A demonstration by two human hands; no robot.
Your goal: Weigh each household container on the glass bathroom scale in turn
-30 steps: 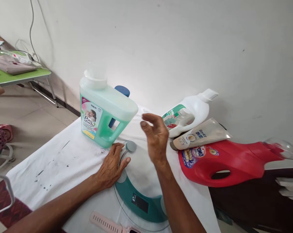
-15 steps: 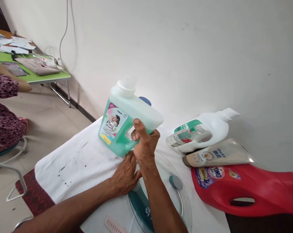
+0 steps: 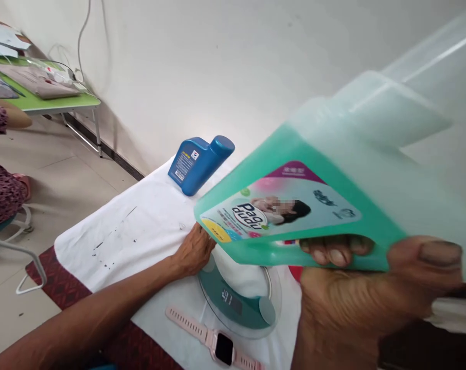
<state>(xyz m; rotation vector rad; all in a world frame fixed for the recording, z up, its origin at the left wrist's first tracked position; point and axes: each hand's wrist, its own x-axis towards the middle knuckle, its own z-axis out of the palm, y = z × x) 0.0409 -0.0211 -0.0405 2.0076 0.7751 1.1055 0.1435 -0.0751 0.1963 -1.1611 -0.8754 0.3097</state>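
Observation:
My right hand (image 3: 356, 293) is closed round the handle of a large green detergent jug (image 3: 333, 195), held up close to the camera and tilted on its side, label facing me. My left hand (image 3: 194, 252) rests on the white cloth at the far-left rim of a round glass scale (image 3: 236, 303) with a teal base; its fingers are partly hidden behind the jug. A blue bottle (image 3: 198, 163) lies tilted on the cloth near the wall.
A pink smartwatch (image 3: 217, 344) lies on the white cloth (image 3: 132, 231) in front of the scale. A green low table (image 3: 48, 97) with papers stands at the far left by the wall, and another person sits at the left edge (image 3: 1, 185).
My right hand gripped the green jug's handle and lifted it off the cloth toward the camera. That uncovered the blue bottle behind it. The left hand stayed by the scale.

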